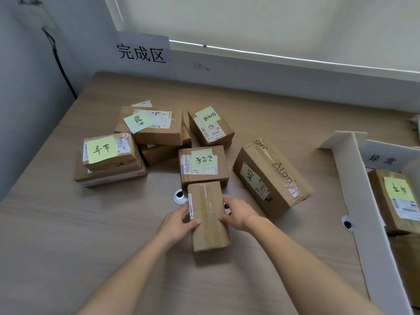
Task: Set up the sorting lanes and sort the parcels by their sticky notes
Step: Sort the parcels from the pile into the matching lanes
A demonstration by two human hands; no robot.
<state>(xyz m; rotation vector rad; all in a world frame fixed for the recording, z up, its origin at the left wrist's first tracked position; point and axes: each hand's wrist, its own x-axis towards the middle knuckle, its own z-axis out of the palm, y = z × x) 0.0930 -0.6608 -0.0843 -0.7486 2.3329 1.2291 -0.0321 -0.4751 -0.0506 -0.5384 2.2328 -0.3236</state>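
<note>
left hand and right hand grasping a taped cardboard parcel by its sides, wooden table, sticky-noted parcels behind, white divider at right

black cable on wall | window blind | desk grommet

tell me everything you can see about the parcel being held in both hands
The held parcel is a small oblong brown cardboard box, sealed lengthwise with clear tape, a narrow white label strip on its left edge. No sticky note shows on the upturned face. The left hand and right hand grip its sides above the wooden table.
</note>
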